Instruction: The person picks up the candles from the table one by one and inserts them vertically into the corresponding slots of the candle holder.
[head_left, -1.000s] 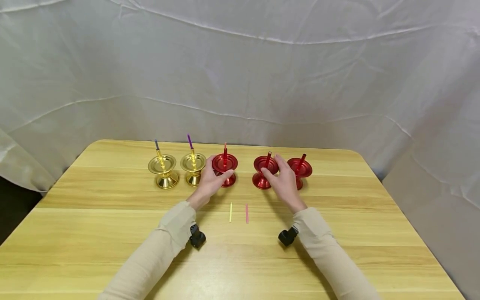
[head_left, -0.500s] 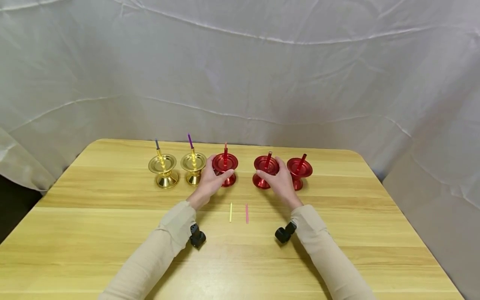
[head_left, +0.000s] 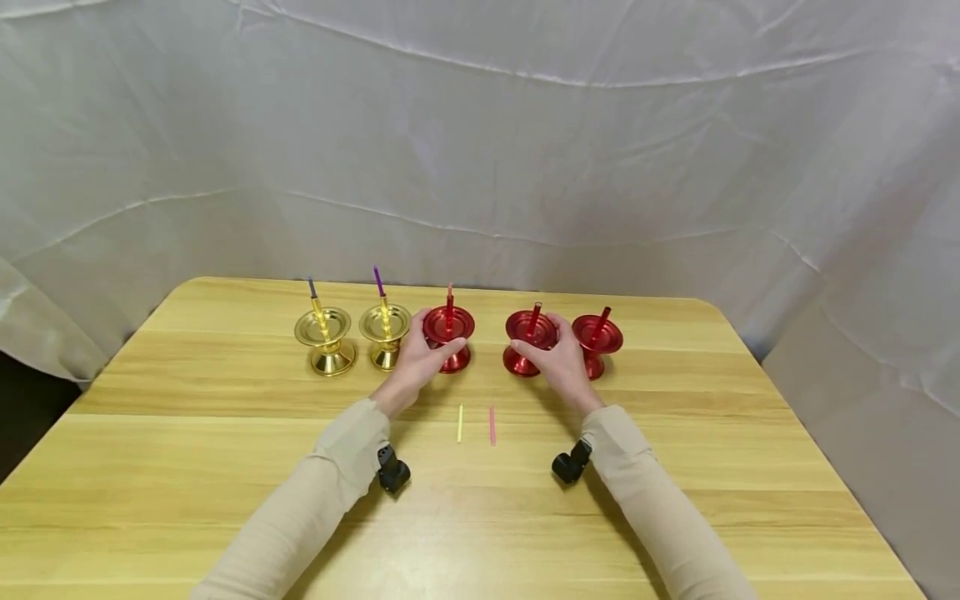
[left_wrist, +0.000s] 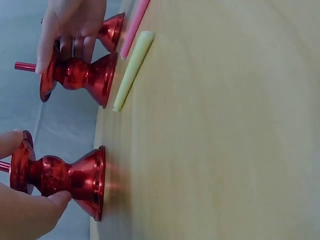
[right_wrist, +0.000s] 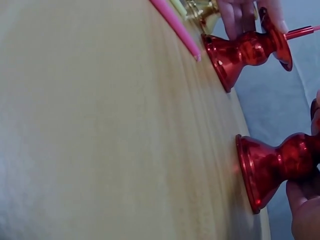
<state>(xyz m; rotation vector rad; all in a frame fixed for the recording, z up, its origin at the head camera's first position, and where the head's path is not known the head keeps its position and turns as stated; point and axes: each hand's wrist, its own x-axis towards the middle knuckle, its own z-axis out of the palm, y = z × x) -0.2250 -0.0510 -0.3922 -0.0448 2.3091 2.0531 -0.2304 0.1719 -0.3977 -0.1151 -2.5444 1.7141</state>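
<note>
In the head view, my left hand [head_left: 416,362] grips a red metal candlestick [head_left: 453,360], thumb in front and fingers behind, just under its dish. A thin pinkish-red candle [head_left: 450,290] stands in its tube. To the right, my right hand [head_left: 562,362] holds another red candlestick [head_left: 520,361] the same way; its tube [head_left: 535,317] has no candle showing. Both candlesticks are upright, their bases at the tabletop. The left wrist view shows the left thumb against the stem of the nearer candlestick [left_wrist: 85,180]; the right wrist view shows the right fingers at its candlestick [right_wrist: 275,165].
Two gold candlesticks [head_left: 332,360] stand at the left with a blue candle [head_left: 312,287] and a purple candle [head_left: 378,280]. A third red candlestick [head_left: 594,364] is just right of my right hand. A yellow candle [head_left: 460,423] and a pink candle [head_left: 492,426] lie in front.
My right hand has shifted slightly left around its red candlestick, the thumb reaching farther across the front. My left hand and the candlesticks have hardly moved.
</note>
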